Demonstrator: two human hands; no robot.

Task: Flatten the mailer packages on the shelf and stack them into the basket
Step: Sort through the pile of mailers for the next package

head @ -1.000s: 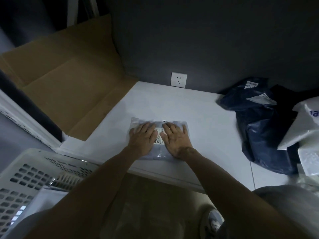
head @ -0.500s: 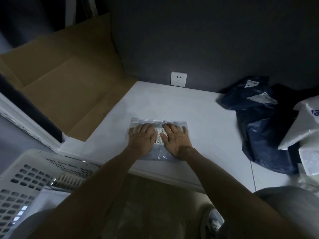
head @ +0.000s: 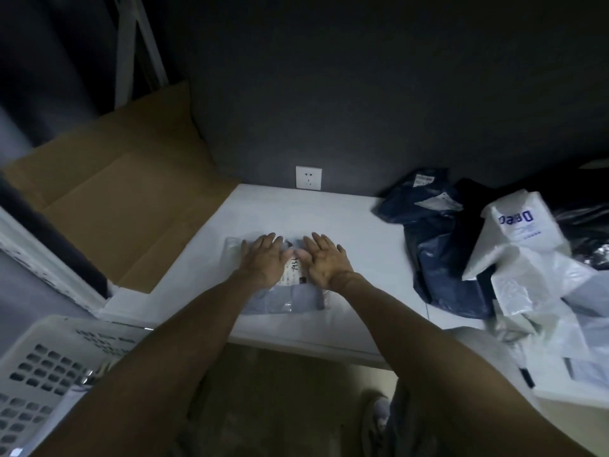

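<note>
Though grey, glossy white-labelled mailer

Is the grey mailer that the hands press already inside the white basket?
No: the grey mailer lies on the white shelf under the left hand and right hand, apart from the basket.

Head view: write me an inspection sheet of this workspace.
Surface: white shelf, dimly lit.
Job's things: grey mailer lying flat near the shelf's front edge; white basket at lower left.
Clutter: dark blue mailer and white mailer heaped at the right.
Hands: left hand and right hand, fingers straight, press side by side on the grey mailer.
Cables: nothing seen.
Surroundings: flattened cardboard at the left; wall socket on the dark wall.
</note>
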